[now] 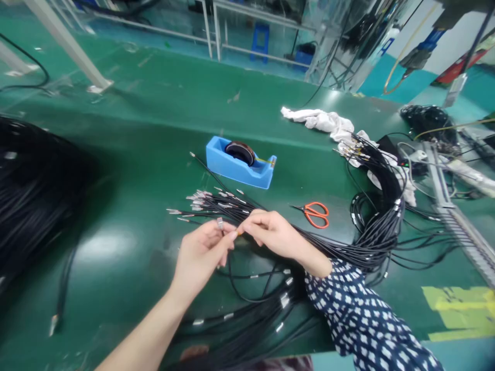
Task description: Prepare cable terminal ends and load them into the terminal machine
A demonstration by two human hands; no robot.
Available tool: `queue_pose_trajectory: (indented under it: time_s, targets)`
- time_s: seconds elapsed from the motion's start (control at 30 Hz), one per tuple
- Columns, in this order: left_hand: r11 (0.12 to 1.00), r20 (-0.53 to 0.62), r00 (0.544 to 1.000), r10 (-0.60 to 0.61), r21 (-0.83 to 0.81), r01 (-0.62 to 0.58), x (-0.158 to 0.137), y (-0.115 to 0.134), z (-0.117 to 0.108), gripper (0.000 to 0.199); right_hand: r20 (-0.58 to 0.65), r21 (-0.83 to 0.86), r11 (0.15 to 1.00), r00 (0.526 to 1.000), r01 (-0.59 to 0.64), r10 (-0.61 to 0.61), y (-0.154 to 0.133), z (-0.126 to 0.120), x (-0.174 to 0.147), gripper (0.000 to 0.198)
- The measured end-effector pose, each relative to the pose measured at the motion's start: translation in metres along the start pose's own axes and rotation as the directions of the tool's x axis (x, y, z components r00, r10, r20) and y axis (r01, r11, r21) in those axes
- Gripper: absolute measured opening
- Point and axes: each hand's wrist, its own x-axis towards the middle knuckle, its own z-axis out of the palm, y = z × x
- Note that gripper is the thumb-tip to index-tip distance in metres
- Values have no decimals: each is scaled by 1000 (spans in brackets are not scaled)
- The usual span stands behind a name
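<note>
My left hand (203, 247) and my right hand (268, 232) meet fingertip to fingertip over the green table, both pinched closed. A small amber piece (239, 232) shows between their fingertips; its kind is too small to tell. At my left fingers a silvery tip (220, 223) stands out, and a black cable runs down from beneath them, mostly hidden. Just behind my hands lies a bundle of black cables (228, 203) with metal ends pointing left. A blue tape dispenser (240, 172) holding a roll of brown tape (240, 152) stands farther back. Orange-handled scissors (316, 214) lie right of my right hand.
Coiled black cables (381, 232) curve along the right, near white cloth (325, 122). A large dark cable heap (34, 196) fills the left side. More cables (247, 330) lie near the front edge. Yellow tape (460, 309) marks the right corner; a metal rail (467, 237) stands beyond.
</note>
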Motion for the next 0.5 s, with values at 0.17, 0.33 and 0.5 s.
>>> queue_pose_trajectory:
  time_s: [0.17, 0.33, 0.5]
  targets:
    - [995, -24, 999, 33, 96, -30, -1, 2, 2, 15, -43, -128, 990, 997, 63, -69, 3, 5, -4, 23]
    - [998, 18, 1000, 10, 66, -11, 0, 4, 2, 16, -93, -112, 992, 994, 54, -65, 9, 8, -1, 24]
    - [978, 1, 994, -106, -183, 105, 2, 7, -1, 20, -226, 51, 998, 974, 33, -20, 15, 13, 2, 28]
